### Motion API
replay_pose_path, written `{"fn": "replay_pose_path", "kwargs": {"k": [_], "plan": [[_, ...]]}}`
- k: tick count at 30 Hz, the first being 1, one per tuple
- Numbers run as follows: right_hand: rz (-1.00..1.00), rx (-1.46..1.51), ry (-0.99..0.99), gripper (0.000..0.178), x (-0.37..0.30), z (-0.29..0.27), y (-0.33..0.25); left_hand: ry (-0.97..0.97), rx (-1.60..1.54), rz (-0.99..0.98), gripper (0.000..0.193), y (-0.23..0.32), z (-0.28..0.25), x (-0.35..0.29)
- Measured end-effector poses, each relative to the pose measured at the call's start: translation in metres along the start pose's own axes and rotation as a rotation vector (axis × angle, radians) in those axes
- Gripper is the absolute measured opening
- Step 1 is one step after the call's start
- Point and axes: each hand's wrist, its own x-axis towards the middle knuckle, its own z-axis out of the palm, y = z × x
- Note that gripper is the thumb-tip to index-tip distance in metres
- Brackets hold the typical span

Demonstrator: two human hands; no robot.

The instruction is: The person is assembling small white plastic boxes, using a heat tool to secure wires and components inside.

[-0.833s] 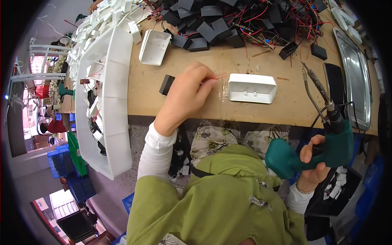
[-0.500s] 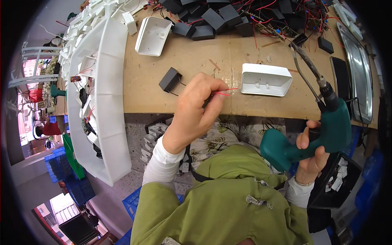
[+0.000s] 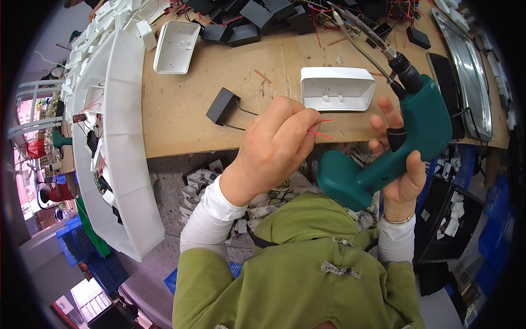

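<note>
My left hand [image 3: 274,142] is closed in a pinch above the front edge of the bench. Thin red wires [image 3: 323,135] stick out to the right from its fingertips. A black cable [image 3: 247,112] runs from a small black box [image 3: 223,106] toward that hand; its end is hidden by the fingers. In my right hand [image 3: 402,189] is a green soldering gun [image 3: 426,112], its tip and feed tube pointing up and away. The fingers sit loosely about the handle, off the black trigger [image 3: 396,137]. An open white housing [image 3: 337,88] lies just beyond the red wires.
Another white housing [image 3: 176,46] rests at the far left. Several black boxes [image 3: 244,33] and red-wired circuit boards pile up along the back. A white plastic bin [image 3: 129,137] stands at the left edge, while a metal tray [image 3: 463,71] and a dark flat slab [image 3: 446,90] lie right.
The soldering gun has come closer to my left hand, and my right fingers have spread from the trigger. The red wires have moved with the left hand. The whole view has shifted slightly.
</note>
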Motion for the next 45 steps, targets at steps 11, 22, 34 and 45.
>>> {"fn": "replay_pose_path", "kwargs": {"k": [11,22,34,45], "plan": [[-0.053,0.007,0.072,0.078,0.016,0.016,0.005,0.036,0.226,0.074,0.016,-0.006,0.000,0.017],[-0.080,-0.044,0.074,0.077,0.014,0.015,0.006,0.082,0.267,-0.061,0.012,-0.009,0.025,0.014],[-0.103,-0.627,0.301,0.072,-0.078,0.003,-0.035,0.114,0.300,-0.017,0.010,-0.016,0.028,0.017],[0.082,-0.716,0.333,0.071,-0.088,0.010,-0.024,0.124,0.330,-0.011,0.011,-0.015,0.031,0.016]]}}
